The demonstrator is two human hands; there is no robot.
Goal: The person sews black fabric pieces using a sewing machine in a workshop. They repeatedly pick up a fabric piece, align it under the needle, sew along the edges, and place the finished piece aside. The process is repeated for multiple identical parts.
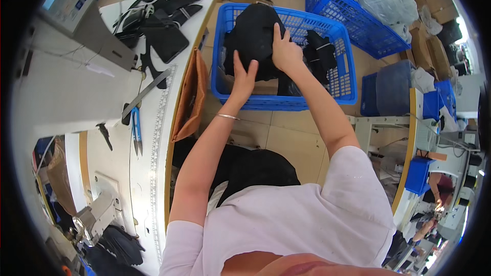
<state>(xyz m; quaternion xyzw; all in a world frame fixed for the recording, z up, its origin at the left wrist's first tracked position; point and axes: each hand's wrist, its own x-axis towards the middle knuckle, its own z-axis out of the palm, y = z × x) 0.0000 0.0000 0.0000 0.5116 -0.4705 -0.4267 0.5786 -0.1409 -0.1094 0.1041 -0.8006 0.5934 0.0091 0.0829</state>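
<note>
Cloth (251, 35) lies in basket (279, 103) beside orange fabric (191, 101).

text legible: none | measuring strip (156, 148) on white table (140, 184): tick marks | screen (71, 1): icons, too small to read

The cloth (254, 30) is plain black and matte, a soft, bulky heap, unfastened and loosely shaped. Its far part is smooth and rounded; lower down it breaks into slack folds. It lies in the left half of the blue crate (276, 104), its rounded end overlapping the far rim in this view. Fingers (277, 33) rest against its right side, and others lie over its near left part. Its underside is hidden.
</note>
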